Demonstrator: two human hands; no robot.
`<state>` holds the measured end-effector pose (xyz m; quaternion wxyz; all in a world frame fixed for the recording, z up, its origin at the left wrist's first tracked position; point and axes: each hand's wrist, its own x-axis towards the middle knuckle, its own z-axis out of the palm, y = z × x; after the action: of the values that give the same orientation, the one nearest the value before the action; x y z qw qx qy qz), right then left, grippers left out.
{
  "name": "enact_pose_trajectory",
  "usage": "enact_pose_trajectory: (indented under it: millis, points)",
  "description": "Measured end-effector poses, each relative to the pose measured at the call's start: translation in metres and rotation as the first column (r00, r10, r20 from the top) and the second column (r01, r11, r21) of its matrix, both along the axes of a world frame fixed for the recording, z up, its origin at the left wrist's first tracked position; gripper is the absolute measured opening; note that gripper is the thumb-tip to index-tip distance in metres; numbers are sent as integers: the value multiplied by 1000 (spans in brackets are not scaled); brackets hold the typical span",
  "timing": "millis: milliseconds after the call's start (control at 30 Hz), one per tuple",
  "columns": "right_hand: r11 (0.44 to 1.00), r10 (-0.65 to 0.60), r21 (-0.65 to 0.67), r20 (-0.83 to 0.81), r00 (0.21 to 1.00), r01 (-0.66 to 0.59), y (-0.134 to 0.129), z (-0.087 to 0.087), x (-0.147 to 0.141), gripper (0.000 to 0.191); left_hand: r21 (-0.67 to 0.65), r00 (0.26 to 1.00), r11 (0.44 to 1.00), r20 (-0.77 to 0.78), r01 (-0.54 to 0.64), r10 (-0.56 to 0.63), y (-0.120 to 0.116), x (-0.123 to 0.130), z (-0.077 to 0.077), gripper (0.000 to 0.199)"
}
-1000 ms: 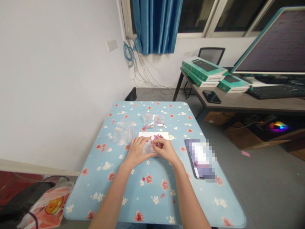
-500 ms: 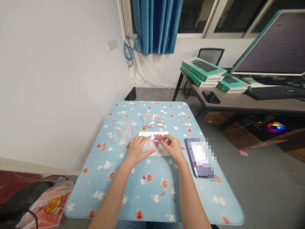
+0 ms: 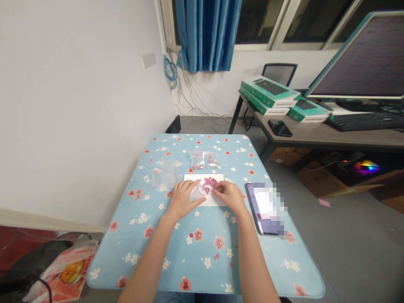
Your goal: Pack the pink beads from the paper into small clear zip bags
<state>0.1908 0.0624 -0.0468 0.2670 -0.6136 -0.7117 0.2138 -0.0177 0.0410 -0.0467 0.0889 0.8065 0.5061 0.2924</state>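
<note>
A cluster of small pink beads (image 3: 211, 182) lies on a white sheet of paper (image 3: 217, 202) in the middle of the table. My left hand (image 3: 183, 197) rests on the sheet's left side, thumb apart from the stretched fingers. Between thumb and fingers shows a small clear plastic bag (image 3: 196, 193) with a curved pink line; whether the hand grips it is unclear. At the right edge of the beads, my right hand (image 3: 227, 192) has thumb and index finger pinched together low over the paper. Anything between those fingertips is too small to make out.
Beyond the paper lie clear zip bags (image 3: 197, 159) with small contents, and more clear plastic bags (image 3: 164, 174) at left. A phone (image 3: 263, 210) is on the right side of the flowered table (image 3: 195, 269). A desk (image 3: 303, 136) with boxes and a monitor stands at right.
My right hand has drawn slightly back toward me, off the upper right of the beads, uncovering more of them. The left hand stays in place.
</note>
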Motion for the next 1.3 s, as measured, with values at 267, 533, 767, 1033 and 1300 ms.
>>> enact_pose_trajectory:
  millis: [267,533,767,1033,1300]
  points:
    - [1000,0,-8,16,1000,0,0,2,-2,13,-14,1000,1000,-18,9,-9,0,1,-2,55]
    - [1000,9,-11,-175,985,-11,1,1,-3,15,-23,999,999,-26,27,-28,-1,2,-1,56]
    - [981,164,-14,-478,863,-194,-2,5,-17,18,-15,998,998,-34,58,-58,-1,3,0,61]
    - [978,180,-11,-459,870,-208,-2,3,-17,16,-6,999,999,-33,41,-41,0,2,-2,62]
    - [995,102,11,-150,983,-102,1,-2,-7,16,14,999,1000,-43,-14,15,-1,2,-1,59]
